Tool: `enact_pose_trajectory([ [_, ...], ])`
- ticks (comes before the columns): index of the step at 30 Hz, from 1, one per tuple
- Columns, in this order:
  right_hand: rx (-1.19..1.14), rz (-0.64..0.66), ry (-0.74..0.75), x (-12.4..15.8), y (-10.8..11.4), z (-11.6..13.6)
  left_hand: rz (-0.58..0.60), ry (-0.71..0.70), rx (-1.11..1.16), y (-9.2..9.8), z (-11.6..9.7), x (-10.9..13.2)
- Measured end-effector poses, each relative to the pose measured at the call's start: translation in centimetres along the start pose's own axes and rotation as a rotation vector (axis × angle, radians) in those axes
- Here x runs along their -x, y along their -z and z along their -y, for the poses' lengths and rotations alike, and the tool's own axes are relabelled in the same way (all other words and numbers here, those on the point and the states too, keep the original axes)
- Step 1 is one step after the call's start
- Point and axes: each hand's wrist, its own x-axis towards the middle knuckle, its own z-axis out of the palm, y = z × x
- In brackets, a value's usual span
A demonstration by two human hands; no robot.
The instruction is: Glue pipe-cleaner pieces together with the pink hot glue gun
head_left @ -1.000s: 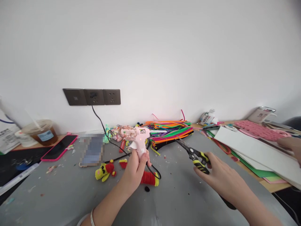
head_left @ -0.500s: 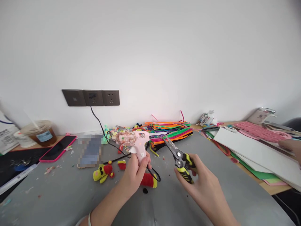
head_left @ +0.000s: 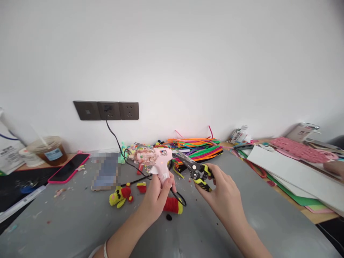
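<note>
My left hand (head_left: 160,193) is wrapped round the grip of a pink glue gun (head_left: 162,163), whose glue-covered nozzle points left. A pale glue stick (head_left: 184,151) juts from its back end. In my right hand (head_left: 221,190) are long-nose pliers (head_left: 198,172) with black and yellow handles. The jaws lie just behind the glue gun, close to the glue stick; I cannot tell whether they touch it. Under my left wrist lies a red and yellow roll (head_left: 173,205), partly hidden. A yellow and red fuzzy figure (head_left: 120,196) rests to the left.
Pipe cleaners (head_left: 199,145) lie heaped by the wall. A black cord (head_left: 114,134) runs from the socket (head_left: 108,111). At left are a phone (head_left: 69,168) and a drink cup (head_left: 49,150). Paper sheets (head_left: 287,173) cover the right side, where another person's hand (head_left: 333,167) shows.
The pliers have moved left and up toward the back of the glue gun, and their jaws have come together. My left hand keeps its grip. The view has shifted slightly.
</note>
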Motion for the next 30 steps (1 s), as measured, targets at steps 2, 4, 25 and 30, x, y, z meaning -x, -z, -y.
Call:
enact_pose_trajectory([
  [2, -0.013, 0.03, -0.028, 0.0, 0.2, -0.1, 0.003, -0.006, 0.013, 0.0, 0.0, 0.0],
  [4, -0.014, 0.045, -0.044, -0.1, 0.4, -0.1, 0.01, -0.008, 0.034, 0.0, 0.1, 0.0],
  [25, 0.054, 0.011, -0.069, -0.7, 0.9, -0.6, 0.031, -0.018, 0.044, 0.0, 0.5, -0.1],
  [30, -0.053, 0.046, -0.172, -1.2, 1.4, 0.1, 0.028, -0.01, 0.016, 0.1, 0.6, -0.1],
])
